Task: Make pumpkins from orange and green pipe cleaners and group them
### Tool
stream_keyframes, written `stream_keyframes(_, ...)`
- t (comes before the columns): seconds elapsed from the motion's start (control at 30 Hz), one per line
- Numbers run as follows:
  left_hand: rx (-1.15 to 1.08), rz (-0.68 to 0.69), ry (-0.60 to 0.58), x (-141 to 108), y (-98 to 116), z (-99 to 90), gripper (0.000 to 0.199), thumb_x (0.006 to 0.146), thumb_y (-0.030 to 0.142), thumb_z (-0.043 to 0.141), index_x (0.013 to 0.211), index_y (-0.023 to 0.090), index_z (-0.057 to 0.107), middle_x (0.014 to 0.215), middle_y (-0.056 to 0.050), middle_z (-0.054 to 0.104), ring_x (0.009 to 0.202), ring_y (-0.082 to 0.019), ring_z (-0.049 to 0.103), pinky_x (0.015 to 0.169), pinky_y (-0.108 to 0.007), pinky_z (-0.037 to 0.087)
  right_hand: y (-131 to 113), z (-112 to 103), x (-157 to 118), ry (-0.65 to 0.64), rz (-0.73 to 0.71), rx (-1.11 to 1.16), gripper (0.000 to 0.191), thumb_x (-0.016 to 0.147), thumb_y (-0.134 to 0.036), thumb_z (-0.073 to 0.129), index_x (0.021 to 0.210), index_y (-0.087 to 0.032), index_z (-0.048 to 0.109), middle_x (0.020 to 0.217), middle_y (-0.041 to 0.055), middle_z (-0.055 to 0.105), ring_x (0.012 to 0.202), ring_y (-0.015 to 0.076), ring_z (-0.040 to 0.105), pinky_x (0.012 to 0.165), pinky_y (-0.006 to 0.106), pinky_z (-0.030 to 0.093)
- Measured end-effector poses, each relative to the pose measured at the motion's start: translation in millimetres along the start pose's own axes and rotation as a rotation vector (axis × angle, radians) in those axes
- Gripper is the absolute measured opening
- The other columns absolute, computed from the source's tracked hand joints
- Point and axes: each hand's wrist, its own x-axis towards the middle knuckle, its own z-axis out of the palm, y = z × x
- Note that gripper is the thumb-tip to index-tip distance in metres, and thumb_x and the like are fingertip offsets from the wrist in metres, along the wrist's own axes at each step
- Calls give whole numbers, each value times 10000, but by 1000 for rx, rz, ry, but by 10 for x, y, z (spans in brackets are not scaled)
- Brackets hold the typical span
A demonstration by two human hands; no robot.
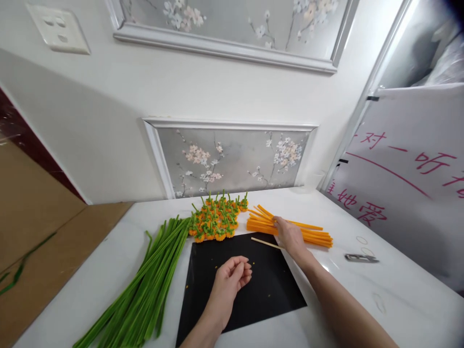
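Note:
My left hand [232, 280] hovers over a black mat [268, 290], its fingers curled in and the thumb against them; nothing shows in it. Fuzzy orange pipe cleaners [311, 237] lie in a bundle behind the mat's right side, and my right hand [290, 236] closes its fingertips on them. A thin pale wooden stick [266, 243] runs under the right hand; whether that hand also grips it I cannot tell. Several orange pipe-cleaner pieces with green tops [215, 217] stand grouped behind the mat. Long green pipe cleaners [152, 285] are heaped to the left.
Silver thread snips [361, 258] lie on the white tabletop [340, 299] at the right, near clear bands [362, 240]. Brown cardboard [54, 241] borders the table's left. A wall with a flowered panel [235, 159] rises behind. A white sheet with red writing [406, 174] hangs at the right.

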Motion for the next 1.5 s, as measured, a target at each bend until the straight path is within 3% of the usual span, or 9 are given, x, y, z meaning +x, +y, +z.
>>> stream_keyframes(0.2,1,2,-22,-3,-6,-16,394,609,427,823,834,129,697,792,-54,675,731,-124,612,708,-234,519,-24,-115,-8,36,-68,50,239,929,-203,417,918,-201,656,968,52,702,927,194,623,790,263,393)
stream_keyframes(0.33,15,8,-21,2,-24,-33,409,596,433,828,833,127,698,783,-53,674,719,-121,605,705,-237,518,-32,-134,14,23,-82,78,224,910,-184,419,859,-194,636,895,49,702,829,190,634,727,260,392)
stream_keyframes(0.5,16,20,-44,-11,-39,-49,417,604,445,820,847,129,699,798,-55,672,732,-126,609,714,-240,517,39,-70,50,-15,-77,109,243,920,-177,362,998,-189,592,759,34,698,659,180,627,594,249,370)
stream_keyframes(0.63,18,26,-41,-11,-55,-48,421,594,448,824,837,128,700,789,-52,670,718,-123,607,701,-237,516,106,-23,62,-27,-88,126,246,924,-176,346,975,-209,584,738,18,691,630,166,623,579,243,363)
stream_keyframes(0.83,30,23,-41,-3,-65,-49,400,608,437,821,834,128,705,780,-50,671,708,-118,606,697,-237,517,129,-31,57,16,-174,159,228,937,-278,365,941,-216,584,861,45,671,751,197,640,654,276,445)
stream_keyframes(0.97,27,23,-39,-5,-65,-52,399,609,436,822,838,131,706,783,-49,673,713,-119,609,705,-241,519,144,-15,58,49,-270,170,225,927,-248,386,962,-210,605,986,67,639,838,195,629,728,290,479)
stream_keyframes(1.17,32,11,-47,-2,-68,-61,408,603,448,820,831,129,705,775,-49,674,709,-122,613,702,-240,517,169,-10,64,109,-316,114,262,926,-182,375,894,-185,635,926,93,631,899,226,585,794,331,469)
stream_keyframes(1.33,42,2,-43,-19,-36,-46,404,609,446,816,837,132,707,780,-50,675,720,-124,613,708,-236,518,159,-60,71,100,-325,21,260,928,-208,418,1021,-230,660,895,73,635,844,218,607,687,285,452)
stream_keyframes(1.5,52,-7,-38,-16,3,-21,402,594,441,827,830,137,712,789,-53,679,734,-132,618,714,-242,524,191,-78,120,68,-325,-48,362,874,-125,477,1139,-303,648,857,35,677,647,163,626,556,244,387)
